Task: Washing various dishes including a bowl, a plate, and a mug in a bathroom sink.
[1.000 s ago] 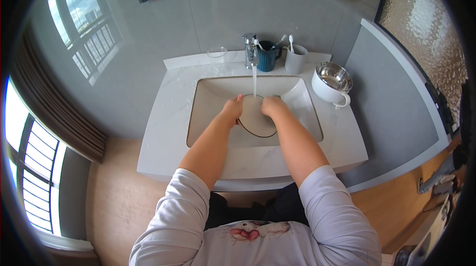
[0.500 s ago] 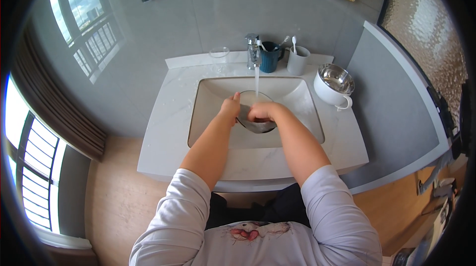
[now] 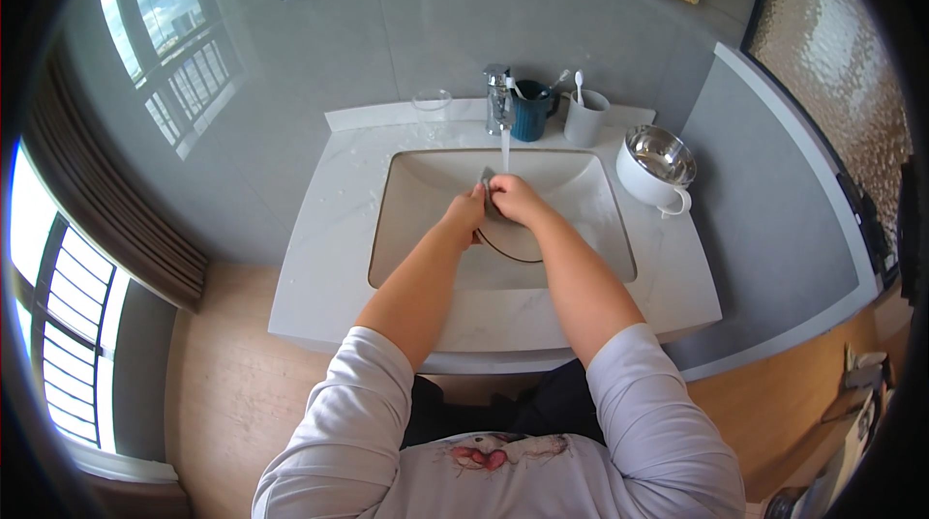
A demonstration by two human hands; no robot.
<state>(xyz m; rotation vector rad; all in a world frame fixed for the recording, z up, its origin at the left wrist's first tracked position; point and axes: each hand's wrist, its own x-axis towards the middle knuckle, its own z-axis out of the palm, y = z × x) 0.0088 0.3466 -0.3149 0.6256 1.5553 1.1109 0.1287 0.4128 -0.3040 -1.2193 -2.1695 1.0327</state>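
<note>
Over the white sink basin [image 3: 416, 229], both of my hands meet below the tap's running water [image 3: 505, 147]. My left hand [image 3: 466, 214] is closed on the left edge of a shiny round bowl [image 3: 513, 242], whose thin dark rim curves below my fingers. My right hand [image 3: 513, 198] is closed at the bowl's far side, its fingers beside a small grey piece [image 3: 487, 176]. Whether that piece is the bowl's wall or a separate cloth, I cannot tell. The chrome tap [image 3: 498, 98] stands behind the basin.
Right of the tap are a dark blue cup [image 3: 530, 120] and a grey cup [image 3: 584, 122] with toothbrushes. A white pot with a steel inside [image 3: 658, 166] sits at the counter's right. A clear glass [image 3: 432, 105] stands back left. Water drops dot the counter [image 3: 339, 200].
My right hand has come up out of the bowl towards its far side, closer to my left hand. The bowl has tilted, and my left hand has shifted slightly right.
</note>
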